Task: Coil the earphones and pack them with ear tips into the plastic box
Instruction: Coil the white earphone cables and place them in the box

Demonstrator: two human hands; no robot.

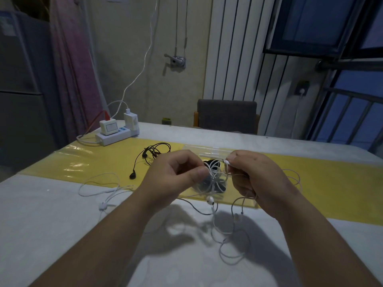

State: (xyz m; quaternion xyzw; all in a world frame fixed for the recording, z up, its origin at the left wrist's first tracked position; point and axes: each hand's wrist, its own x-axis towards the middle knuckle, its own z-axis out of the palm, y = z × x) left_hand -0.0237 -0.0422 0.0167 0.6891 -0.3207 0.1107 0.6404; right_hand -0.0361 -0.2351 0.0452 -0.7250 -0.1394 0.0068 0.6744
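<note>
My left hand (176, 175) and my right hand (257, 177) are raised over the table and hold white earphones (217, 177) between them. The left pinches the cable at a small coil. The right pinches the cable near its white plug, with loose cable running through the fingers. One white earbud (209, 200) hangs below the coil, and more cable loops (232, 245) trail onto the cloth. Behind the hands lies a clear plastic box (207, 152) with something black (211, 162) in it, partly hidden. Black earphones (149, 156) lie to the left.
Another white earphone cable (103, 189) lies spread on the white cloth at the left. A white power strip (116, 135) with chargers sits at the table's far left corner. A yellow runner under clear film (83, 162) crosses the table. A grey chair (227, 116) stands behind.
</note>
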